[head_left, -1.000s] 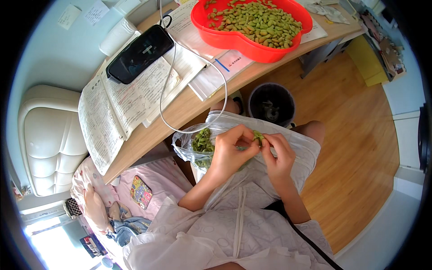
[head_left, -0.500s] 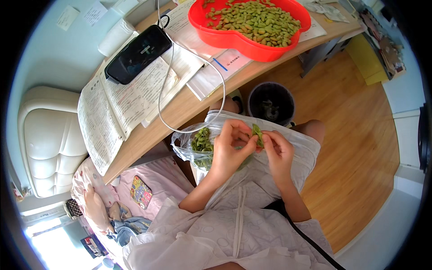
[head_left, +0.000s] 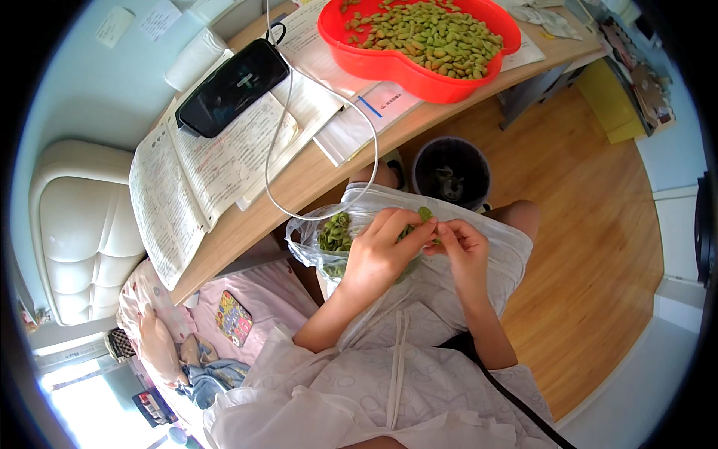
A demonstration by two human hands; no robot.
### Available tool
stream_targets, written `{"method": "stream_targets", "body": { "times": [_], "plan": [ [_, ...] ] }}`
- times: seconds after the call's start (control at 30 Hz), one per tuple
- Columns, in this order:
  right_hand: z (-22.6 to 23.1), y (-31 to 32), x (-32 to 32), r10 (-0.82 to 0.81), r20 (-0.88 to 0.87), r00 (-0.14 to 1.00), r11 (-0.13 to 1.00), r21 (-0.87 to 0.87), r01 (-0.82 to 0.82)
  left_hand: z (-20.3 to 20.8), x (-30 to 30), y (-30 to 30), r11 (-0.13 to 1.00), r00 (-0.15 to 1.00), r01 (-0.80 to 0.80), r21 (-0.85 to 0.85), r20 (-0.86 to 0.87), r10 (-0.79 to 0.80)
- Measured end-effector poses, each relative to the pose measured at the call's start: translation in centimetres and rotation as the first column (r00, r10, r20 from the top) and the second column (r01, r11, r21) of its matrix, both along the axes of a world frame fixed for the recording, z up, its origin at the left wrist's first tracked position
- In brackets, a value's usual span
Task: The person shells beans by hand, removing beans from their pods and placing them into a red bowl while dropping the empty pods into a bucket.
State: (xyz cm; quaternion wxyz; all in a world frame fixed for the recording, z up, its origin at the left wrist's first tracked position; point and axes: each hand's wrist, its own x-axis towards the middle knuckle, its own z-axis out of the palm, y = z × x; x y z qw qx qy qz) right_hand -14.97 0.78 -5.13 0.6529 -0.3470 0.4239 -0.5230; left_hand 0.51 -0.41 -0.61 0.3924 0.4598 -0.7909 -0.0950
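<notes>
Over my lap, a green bean pod (head_left: 425,214) is pinched between the fingertips of my two hands. My left hand (head_left: 376,253) is closed with its back upward, thumb and forefinger on the pod. On the other side, my right hand (head_left: 464,251) has bent fingers and its thumb and forefinger closed on the same pod. A clear plastic bag (head_left: 299,238) lies on my lap beside the left hand, with several green pods (head_left: 334,233) in it. On the desk stands a red tray (head_left: 419,88) holding many shelled green beans (head_left: 437,41).
Beyond my knees, a dark bin (head_left: 426,170) with scraps inside stands on the wooden floor (head_left: 583,247). The desk (head_left: 224,247) bears open papers (head_left: 168,209), a black device (head_left: 233,88) and a looping white cable (head_left: 374,153). A patterned phone case (head_left: 234,318) lies on the pink bedding.
My left hand has turned so its back shows more and its fingers have folded in. Both hands still hold the pod close together. The view has shifted slightly.
</notes>
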Motion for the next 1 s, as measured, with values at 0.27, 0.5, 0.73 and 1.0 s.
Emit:
{"method": "stream_targets", "body": {
  "times": [0.27, 0.5, 0.73, 1.0],
  "plan": [
    [0.0, -0.1, -0.1, 0.052, 0.041, 0.998, 0.998, 0.024, -0.053, -0.1, 0.8, -0.6, 0.997, 0.999, 0.041, 0.066, -0.01, -0.04],
    [-0.2, -0.2, -0.6, 0.042, -0.067, 0.997, 0.99, -0.134, -0.051, -0.2, 0.8, -1.0, 0.989, 0.991, 0.117, 0.094, -0.083, -0.109],
    [0.4, -0.1, -0.4, -0.035, -0.242, 0.97, 0.968, -0.25, -0.028, -0.6, 0.9, -1.1, 0.979, 0.973, 0.12, 0.164, -0.215, -0.083],
    [1.4, -0.1, -0.5, -0.125, -0.426, 0.896, 0.942, -0.333, -0.027, -0.3, 0.6, -0.8, 0.976, 0.975, 0.14, 0.166, -0.195, -0.106]
  ]
}}
